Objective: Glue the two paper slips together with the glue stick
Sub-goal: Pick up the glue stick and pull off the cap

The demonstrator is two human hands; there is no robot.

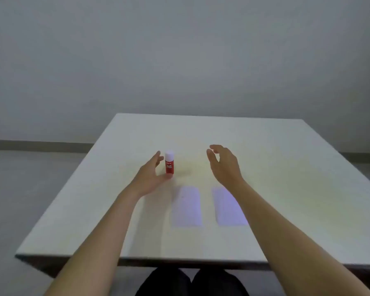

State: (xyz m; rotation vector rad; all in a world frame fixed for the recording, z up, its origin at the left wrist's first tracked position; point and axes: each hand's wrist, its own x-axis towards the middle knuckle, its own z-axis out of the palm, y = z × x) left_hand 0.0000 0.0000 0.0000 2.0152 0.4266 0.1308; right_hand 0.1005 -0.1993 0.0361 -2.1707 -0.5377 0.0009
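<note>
Reaching for the glue stick (169,163): your left hand (150,178) has wide fingers (157,157) flanking it, thumb near base. Close low, keep upright. Right hand (223,165) spread, empty.

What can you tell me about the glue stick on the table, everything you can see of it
The glue stick is a small cylinder with a red body and a white cap, still on. White lettering on the red label is blurred. It stands upright on the pale table, beyond the two paper slips. The left hand is open around its left side, thumb at its base; whether it touches is unclear.
</note>
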